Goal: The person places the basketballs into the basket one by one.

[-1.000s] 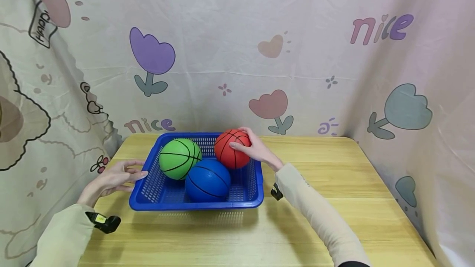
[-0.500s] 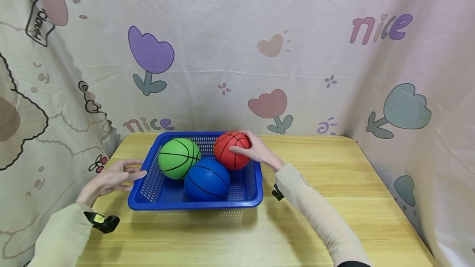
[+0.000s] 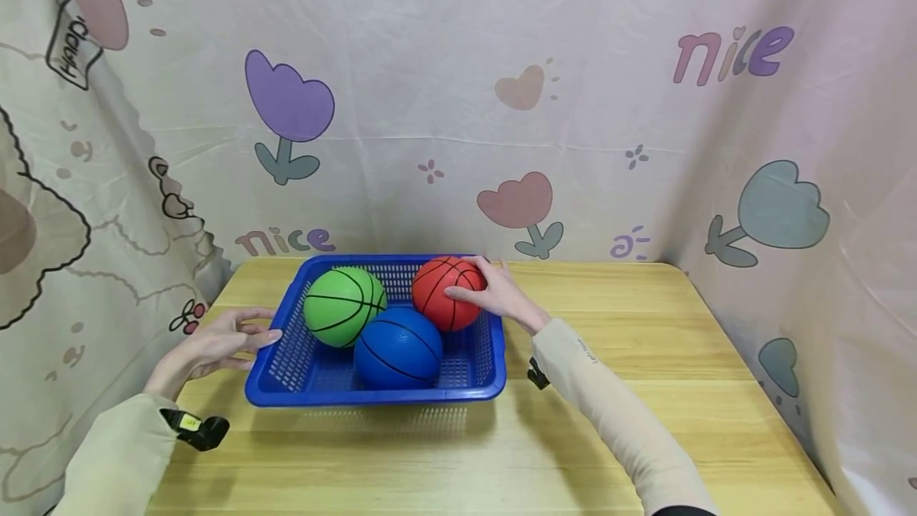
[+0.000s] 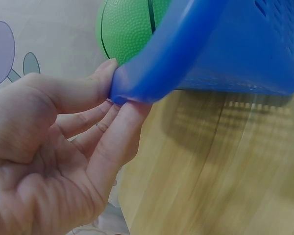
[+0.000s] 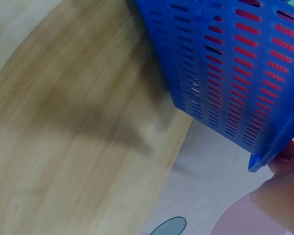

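Observation:
A blue plastic basket (image 3: 372, 397) with slotted walls sits left of the table's middle in the head view. Inside it are a green ball (image 3: 342, 310), a blue ball (image 3: 398, 358) and a red ball (image 3: 437, 302), all marked with black basketball lines. My left hand (image 3: 218, 343) pinches the basket's left rim; the left wrist view shows thumb above the rim (image 4: 161, 68) and a finger under it. At the back right corner my right hand (image 3: 496, 291) grips the red ball, thumb in front and fingers over its far side. The right wrist view shows red through the slots; most of that hand is cut off.
The wooden table (image 3: 609, 388) extends right and forward of the basket. A patterned cloth (image 3: 401, 86) hangs behind the table and along both sides. Black wrist cameras (image 3: 197, 430) are worn at both sleeves.
The red ball has sunk slightly in the basket's back right corner, with my right hand moving down on it. My left hand keeps its pinch on the rim.

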Tool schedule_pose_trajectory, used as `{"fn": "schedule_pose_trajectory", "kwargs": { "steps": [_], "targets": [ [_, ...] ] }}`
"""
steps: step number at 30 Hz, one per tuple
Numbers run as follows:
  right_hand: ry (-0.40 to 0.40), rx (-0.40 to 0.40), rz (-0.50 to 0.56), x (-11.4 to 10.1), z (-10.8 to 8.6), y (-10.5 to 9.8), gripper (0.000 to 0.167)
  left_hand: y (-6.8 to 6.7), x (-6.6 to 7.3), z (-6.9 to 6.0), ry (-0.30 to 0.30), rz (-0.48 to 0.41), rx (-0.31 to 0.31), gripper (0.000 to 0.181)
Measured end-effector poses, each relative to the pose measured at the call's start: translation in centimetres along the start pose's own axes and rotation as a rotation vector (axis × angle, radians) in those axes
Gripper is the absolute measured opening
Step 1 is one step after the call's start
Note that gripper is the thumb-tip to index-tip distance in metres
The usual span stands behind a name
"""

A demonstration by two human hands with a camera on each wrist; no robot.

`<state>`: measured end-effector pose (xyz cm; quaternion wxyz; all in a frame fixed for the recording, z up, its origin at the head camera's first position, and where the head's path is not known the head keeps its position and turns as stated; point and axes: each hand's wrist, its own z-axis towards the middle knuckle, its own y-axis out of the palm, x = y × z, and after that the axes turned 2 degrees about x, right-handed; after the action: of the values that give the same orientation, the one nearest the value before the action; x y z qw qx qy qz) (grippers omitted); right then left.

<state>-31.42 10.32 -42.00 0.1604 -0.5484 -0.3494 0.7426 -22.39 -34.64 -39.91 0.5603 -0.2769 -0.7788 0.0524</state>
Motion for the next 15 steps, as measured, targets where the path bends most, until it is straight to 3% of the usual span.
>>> {"fn": "schedule_pose_trajectory", "kwargs": {
  "steps": [8, 15],
  "targets": [
    [-0.038, 0.01, -0.05, 0.5, -0.04, 0.15, 0.068, -0.01, 0.07, -0.04, -0.005, 0.007, 0.005, 0.077],
    [-0.024, 0.009, -0.002, 0.85, -0.38, 0.2, 0.069, 0.0, 0.08, -0.24, -0.005, 0.004, 0.002, 0.077]
  ]
}}
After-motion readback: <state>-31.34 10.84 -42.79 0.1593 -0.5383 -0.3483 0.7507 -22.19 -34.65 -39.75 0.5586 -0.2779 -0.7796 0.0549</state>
